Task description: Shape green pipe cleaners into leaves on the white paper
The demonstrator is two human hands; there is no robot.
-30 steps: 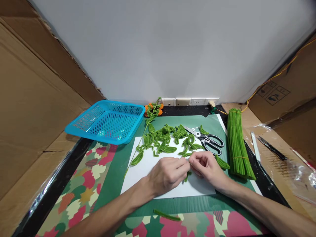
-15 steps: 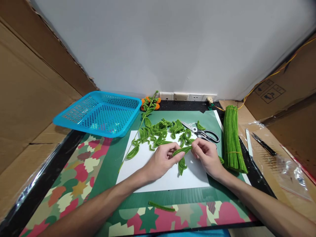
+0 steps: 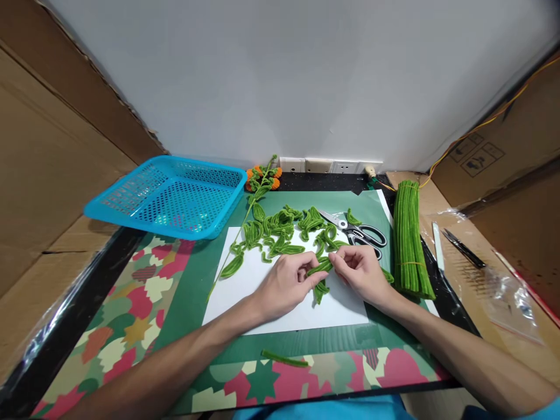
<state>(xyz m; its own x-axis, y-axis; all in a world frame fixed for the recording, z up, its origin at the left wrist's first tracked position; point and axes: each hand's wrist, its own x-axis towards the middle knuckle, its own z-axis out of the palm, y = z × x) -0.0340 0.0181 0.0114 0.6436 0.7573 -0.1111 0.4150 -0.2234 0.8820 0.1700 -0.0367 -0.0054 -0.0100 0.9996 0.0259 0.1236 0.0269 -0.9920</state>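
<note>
Between both hands is a green pipe-cleaner leaf [image 3: 318,268], held above a white sheet of paper [image 3: 280,315]. My left hand [image 3: 289,280] pinches its left end between thumb and fingers. My right hand [image 3: 359,270] is closed on the other end with its fingertips. Just behind the hands lies a loose pile of bent green pipe-cleaner leaves [image 3: 277,227]. One more leaf piece [image 3: 321,290] rests on the paper under the hands. Scissors [image 3: 355,229] with black and grey handles lie partly spread behind my right hand.
A blue plastic basket [image 3: 175,201] stands at the back left, by a pipe-cleaner stem with orange blossoms [image 3: 264,179]. On the right lies a thick bundle of green pipe cleaners [image 3: 409,245], with tweezers [image 3: 464,249] beyond it. A short green piece [image 3: 284,358] lies at the front.
My right hand has come slightly closer to my left, and less of the leaf shows between them. The whole view has shifted a little.
</note>
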